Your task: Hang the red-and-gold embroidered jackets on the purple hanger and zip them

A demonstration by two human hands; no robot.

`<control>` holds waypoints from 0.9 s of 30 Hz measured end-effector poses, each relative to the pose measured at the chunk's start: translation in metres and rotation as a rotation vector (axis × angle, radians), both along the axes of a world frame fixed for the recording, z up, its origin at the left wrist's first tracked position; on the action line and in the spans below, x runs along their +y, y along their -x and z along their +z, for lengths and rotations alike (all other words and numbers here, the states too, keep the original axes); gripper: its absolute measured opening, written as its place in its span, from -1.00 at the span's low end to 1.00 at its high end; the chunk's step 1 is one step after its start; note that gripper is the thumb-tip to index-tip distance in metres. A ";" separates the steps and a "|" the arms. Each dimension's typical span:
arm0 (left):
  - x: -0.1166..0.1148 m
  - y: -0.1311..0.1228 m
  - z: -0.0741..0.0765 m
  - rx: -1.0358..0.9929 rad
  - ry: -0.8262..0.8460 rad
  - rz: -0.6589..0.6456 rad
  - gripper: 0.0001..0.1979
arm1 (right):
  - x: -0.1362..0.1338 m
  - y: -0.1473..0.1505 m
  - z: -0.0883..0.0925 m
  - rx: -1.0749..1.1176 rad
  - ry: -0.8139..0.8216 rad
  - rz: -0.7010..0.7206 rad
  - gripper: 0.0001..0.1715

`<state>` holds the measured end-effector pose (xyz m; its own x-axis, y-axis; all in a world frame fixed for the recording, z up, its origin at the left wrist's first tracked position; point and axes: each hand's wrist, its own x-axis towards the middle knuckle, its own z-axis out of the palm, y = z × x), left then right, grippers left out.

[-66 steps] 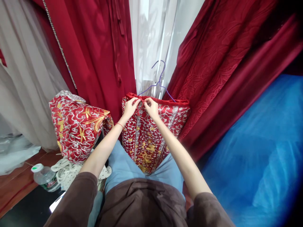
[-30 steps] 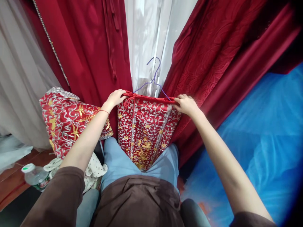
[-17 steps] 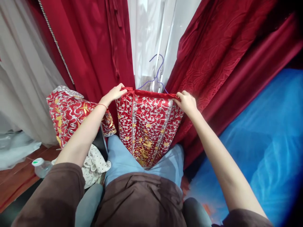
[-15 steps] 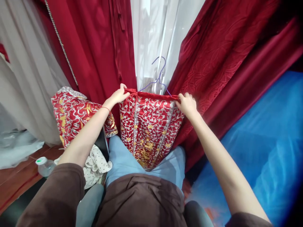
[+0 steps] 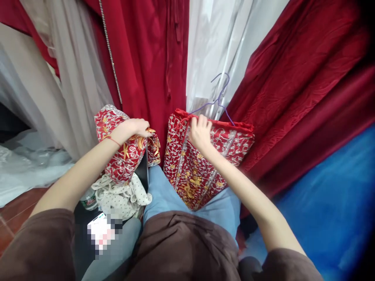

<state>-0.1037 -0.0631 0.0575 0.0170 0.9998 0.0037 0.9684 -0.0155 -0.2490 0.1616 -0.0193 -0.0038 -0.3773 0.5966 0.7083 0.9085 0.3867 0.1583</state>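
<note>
Left hand (image 5: 139, 127) lies over the right-hand part of a red embroidered bundle (image 5: 125, 158), palm down, fingers close together and curved over the cloth; whether they grip it, cannot tell. Right hand (image 5: 200, 130) at the top edge of a red embroidered garment (image 5: 202, 160), left of that edge's middle, beside a red tie (image 5: 184, 127); fingers bent and slightly apart, blurred, so cannot tell if any cloth is pinched. Garment is on the person's lap, its lower end narrowing between the thighs of light-blue trousers (image 5: 164, 195). Purple hanger (image 5: 218, 100) rises from behind its top edge, hook uppermost, white curtain (image 5: 205, 50) beyond. Black surface (image 5: 79, 228) at left: dotted cloth (image 5: 123, 199) toward its far edge, just below the bundle; bottle (image 5: 89, 200) beside the cloth, partly hidden by the left forearm. Blue fabric (image 5: 331, 195) lies well apart, at far right.
</note>
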 end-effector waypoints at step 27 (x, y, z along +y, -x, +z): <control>-0.025 -0.116 0.033 -0.790 -0.228 -0.578 -0.10 | -0.003 -0.033 0.051 0.510 0.205 0.125 -0.75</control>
<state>0.0125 -0.0882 0.0908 0.4092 0.8130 0.4142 0.7165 -0.5674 0.4059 0.1944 -0.0225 0.0469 -0.0938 0.7141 0.6937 0.7958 0.4725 -0.3788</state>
